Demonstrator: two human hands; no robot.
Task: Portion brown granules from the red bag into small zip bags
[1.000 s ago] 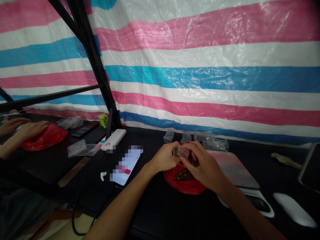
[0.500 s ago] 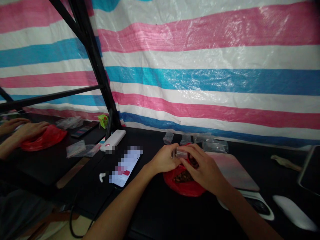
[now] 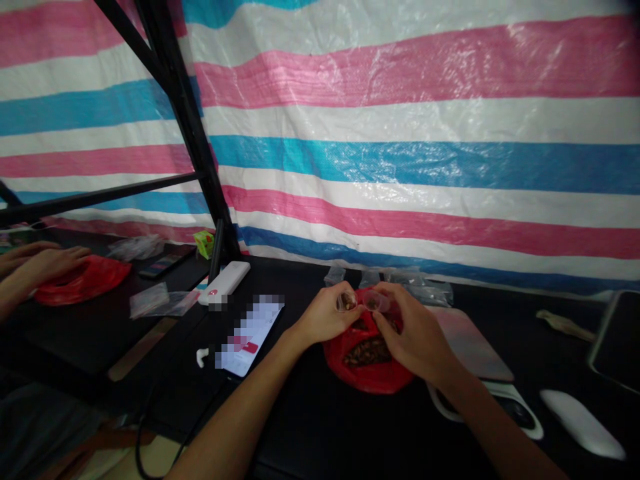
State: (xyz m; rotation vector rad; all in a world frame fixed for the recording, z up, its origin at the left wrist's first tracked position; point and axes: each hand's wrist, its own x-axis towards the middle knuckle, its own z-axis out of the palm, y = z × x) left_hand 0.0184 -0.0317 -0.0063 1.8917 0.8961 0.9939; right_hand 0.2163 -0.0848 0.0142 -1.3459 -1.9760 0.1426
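Both my hands hold a small clear plastic bag (image 3: 364,300) above an open red bag (image 3: 367,373) of brown bits that lies on the black table (image 3: 310,427). My left hand (image 3: 325,313) pinches the small bag's left end, fingers closed. My right hand (image 3: 415,333) pinches its right end, fingers curled. A few brown bits show inside the clear bag.
Several clear small bags (image 3: 425,290) lie behind the red bag. A phone (image 3: 250,330) and a white power bank (image 3: 225,281) lie to the left, a white mouse (image 3: 583,423) to the right. Another person's hands (image 3: 35,263) rest on a second red bag (image 3: 75,283) at far left.
My hands have drawn slightly apart, and the small clear bag now stretches between them. The other person's hands have shifted a little left.
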